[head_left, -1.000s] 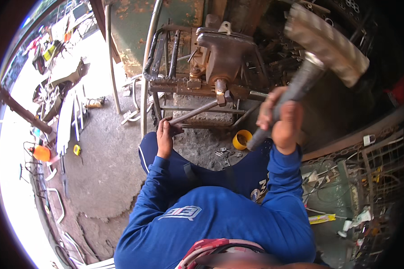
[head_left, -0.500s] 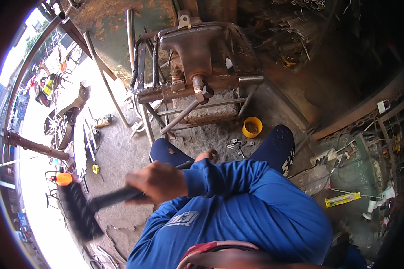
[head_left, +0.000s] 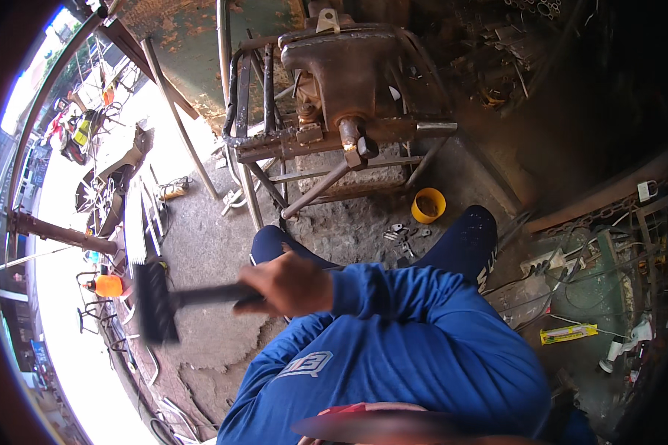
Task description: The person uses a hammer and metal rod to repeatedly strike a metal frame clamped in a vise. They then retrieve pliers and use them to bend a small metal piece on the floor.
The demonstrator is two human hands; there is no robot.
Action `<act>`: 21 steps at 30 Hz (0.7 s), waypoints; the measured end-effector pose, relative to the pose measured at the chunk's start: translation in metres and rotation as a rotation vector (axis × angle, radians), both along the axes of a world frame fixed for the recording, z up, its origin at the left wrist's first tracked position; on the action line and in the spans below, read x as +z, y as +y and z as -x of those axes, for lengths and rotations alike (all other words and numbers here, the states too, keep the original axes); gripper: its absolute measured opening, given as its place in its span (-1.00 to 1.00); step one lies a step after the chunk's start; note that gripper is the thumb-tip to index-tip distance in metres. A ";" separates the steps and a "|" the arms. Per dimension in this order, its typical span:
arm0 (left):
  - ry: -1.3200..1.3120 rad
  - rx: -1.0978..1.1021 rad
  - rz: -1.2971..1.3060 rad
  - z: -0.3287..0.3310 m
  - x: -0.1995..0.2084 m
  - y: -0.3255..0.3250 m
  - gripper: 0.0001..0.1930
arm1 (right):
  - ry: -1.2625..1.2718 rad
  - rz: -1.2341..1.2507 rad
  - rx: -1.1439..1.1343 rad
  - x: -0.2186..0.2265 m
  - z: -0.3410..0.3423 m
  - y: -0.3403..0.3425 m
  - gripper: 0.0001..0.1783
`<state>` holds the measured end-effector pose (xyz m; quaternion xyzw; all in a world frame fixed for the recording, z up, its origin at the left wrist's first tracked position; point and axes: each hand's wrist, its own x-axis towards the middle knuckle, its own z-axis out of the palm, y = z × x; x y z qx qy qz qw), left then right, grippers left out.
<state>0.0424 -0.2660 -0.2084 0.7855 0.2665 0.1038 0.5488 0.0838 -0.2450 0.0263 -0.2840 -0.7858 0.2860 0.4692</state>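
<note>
Black hammer [head_left: 193, 297] with blocky head [head_left: 156, 304]

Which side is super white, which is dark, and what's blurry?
Head view: glare bleaches the bright white ground at left; shadow swallows the upper right; the dark block-headed hammer looks slightly smeared; the rusty brown metal vise looks sharper.
</note>
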 end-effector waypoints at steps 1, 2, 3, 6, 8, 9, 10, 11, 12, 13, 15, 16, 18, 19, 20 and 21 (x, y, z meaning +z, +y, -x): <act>0.035 -0.005 -0.034 0.000 -0.004 0.003 -0.68 | 0.005 -0.110 0.017 0.013 0.012 -0.002 -0.52; 0.067 -0.012 -0.066 -0.001 -0.008 0.006 -0.69 | -0.027 -0.154 0.032 0.018 0.015 -0.003 -0.51; 0.094 -0.017 -0.091 -0.002 -0.013 0.008 -0.71 | 0.035 -0.267 0.031 0.016 0.012 -0.005 -0.50; 0.171 -0.052 -0.154 -0.007 -0.028 0.010 -0.74 | -0.100 0.070 -0.167 -0.036 -0.037 0.001 -0.48; 0.237 -0.059 -0.202 -0.008 -0.032 0.007 -0.76 | -0.211 0.693 -0.506 -0.095 -0.094 0.001 -0.36; 0.256 -0.050 -0.227 -0.008 -0.030 0.005 -0.76 | -0.272 0.781 -0.675 -0.126 -0.110 -0.007 -0.35; 0.259 0.029 -0.234 -0.007 -0.026 0.001 -0.76 | -0.311 0.935 -0.760 -0.154 -0.122 -0.013 -0.37; 0.290 0.056 -0.238 -0.006 -0.018 -0.002 -0.76 | -0.316 0.988 -0.785 -0.178 -0.136 -0.024 -0.34; 0.236 0.072 -0.244 -0.003 -0.009 -0.004 -0.77 | -0.188 1.330 -0.761 -0.198 -0.146 -0.036 -0.34; 0.205 0.064 -0.219 0.000 0.003 -0.004 -0.78 | 0.068 1.423 -0.798 -0.214 -0.152 -0.047 -0.39; 0.144 0.085 -0.091 0.010 0.032 -0.004 -0.79 | 0.544 1.448 -0.778 -0.238 -0.163 -0.053 -0.53; 0.069 0.126 -0.039 0.018 0.050 -0.001 -0.80 | 0.552 1.424 -0.754 -0.246 -0.168 -0.051 -0.58; 0.014 0.277 0.028 0.034 0.087 0.015 -0.81 | 0.559 1.324 -0.690 -0.260 -0.177 -0.038 -0.70; 0.040 0.385 0.059 0.043 0.107 0.024 -0.80 | 0.472 1.393 -0.721 -0.267 -0.181 -0.027 -0.73; 0.022 0.498 -0.097 0.049 0.126 0.035 -0.82 | 0.410 1.411 -0.709 -0.276 -0.182 -0.016 -0.77; -0.006 0.601 -0.292 0.053 0.145 0.048 -0.84 | 0.350 1.410 -0.700 -0.286 -0.182 -0.006 -0.80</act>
